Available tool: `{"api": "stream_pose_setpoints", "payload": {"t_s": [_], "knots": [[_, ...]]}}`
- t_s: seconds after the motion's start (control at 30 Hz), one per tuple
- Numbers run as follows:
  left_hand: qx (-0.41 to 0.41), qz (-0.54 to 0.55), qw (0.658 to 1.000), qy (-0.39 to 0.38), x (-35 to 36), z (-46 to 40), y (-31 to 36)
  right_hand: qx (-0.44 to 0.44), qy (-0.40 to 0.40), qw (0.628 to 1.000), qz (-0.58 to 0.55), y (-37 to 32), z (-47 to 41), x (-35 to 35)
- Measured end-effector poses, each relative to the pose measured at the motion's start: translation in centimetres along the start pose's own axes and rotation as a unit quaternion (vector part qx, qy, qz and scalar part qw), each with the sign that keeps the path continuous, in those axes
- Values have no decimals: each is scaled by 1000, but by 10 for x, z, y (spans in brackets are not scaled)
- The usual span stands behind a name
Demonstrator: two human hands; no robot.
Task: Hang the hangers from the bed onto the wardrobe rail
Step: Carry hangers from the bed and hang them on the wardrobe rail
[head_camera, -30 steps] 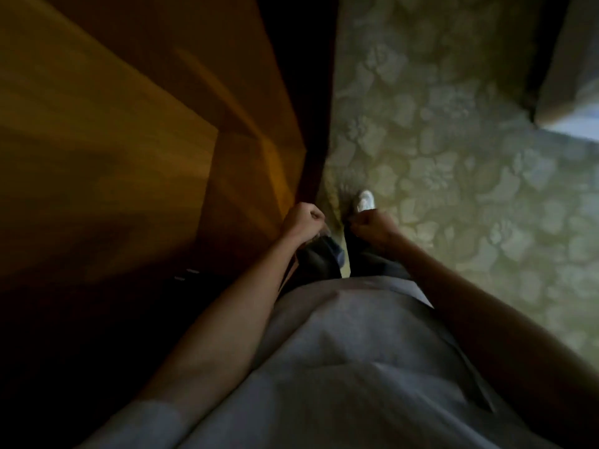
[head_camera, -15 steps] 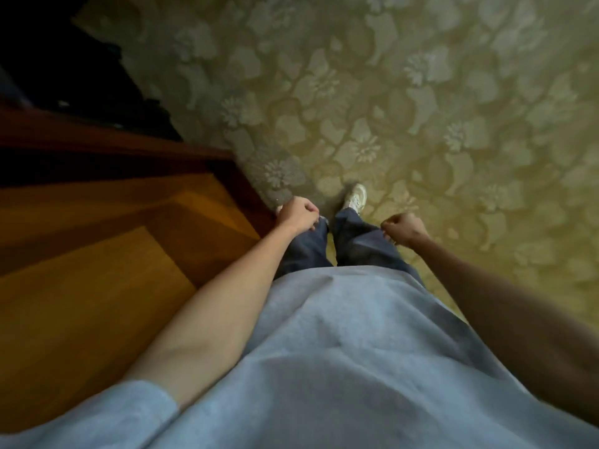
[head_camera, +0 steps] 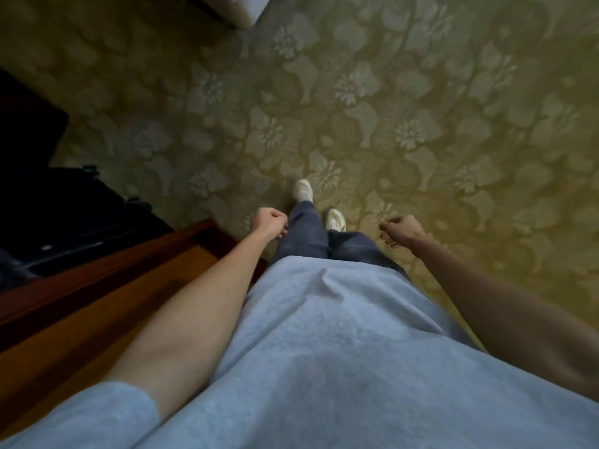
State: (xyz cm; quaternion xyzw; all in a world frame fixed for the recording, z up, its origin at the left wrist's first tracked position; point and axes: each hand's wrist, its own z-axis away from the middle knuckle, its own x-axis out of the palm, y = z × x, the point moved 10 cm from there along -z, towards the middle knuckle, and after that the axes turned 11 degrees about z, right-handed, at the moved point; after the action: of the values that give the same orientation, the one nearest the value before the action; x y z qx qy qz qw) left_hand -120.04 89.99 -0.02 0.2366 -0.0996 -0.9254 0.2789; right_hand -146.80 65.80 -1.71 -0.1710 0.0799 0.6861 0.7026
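No hanger shows in this view, and neither does the rail. My left hand hangs beside my left thigh with its fingers loosely curled, holding nothing. My right hand hangs out to the right over the carpet, fingers loosely curled and also holding nothing. A pale corner of the bed shows at the top edge, far ahead of my feet. The orange-brown wooden wardrobe panel lies at my lower left, close to my left arm.
A green-gold flowered carpet covers the floor ahead and to the right. Dark objects sit in a shadowed space behind the wooden edge at left. My white shoes point toward the top of the view.
The view has swung away from the wooden panel toward the carpet, and the bed corner now shows at the top. My right hand has moved out from my body; both hands still hold nothing.
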Motion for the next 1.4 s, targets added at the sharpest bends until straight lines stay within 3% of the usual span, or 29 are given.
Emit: {"api": "stream_pose_setpoints", "payload": {"t_s": [0.23,0.4,0.6,0.83,1.07,1.23,1.4], "knots": [[-47,15,998,35,-36,-37,34,-79,19,997,-17,-138,-41,-76],[-72,54,995,36,-52,-78,109,-90,17,996,19,-238,-83,-136],[-33,93,995,27,-54,-125,275,-58,20,997,44,-302,-112,-229],[66,62,993,-82,19,-163,522,59,103,993,-15,-265,-129,-377],[113,9,986,-124,85,-208,725,124,38,990,-50,-275,-185,-485],[85,-22,992,-90,85,-244,813,95,39,993,-49,-348,-249,-601],[22,21,999,-32,54,-277,859,17,55,996,-68,-488,-301,-715]]}}
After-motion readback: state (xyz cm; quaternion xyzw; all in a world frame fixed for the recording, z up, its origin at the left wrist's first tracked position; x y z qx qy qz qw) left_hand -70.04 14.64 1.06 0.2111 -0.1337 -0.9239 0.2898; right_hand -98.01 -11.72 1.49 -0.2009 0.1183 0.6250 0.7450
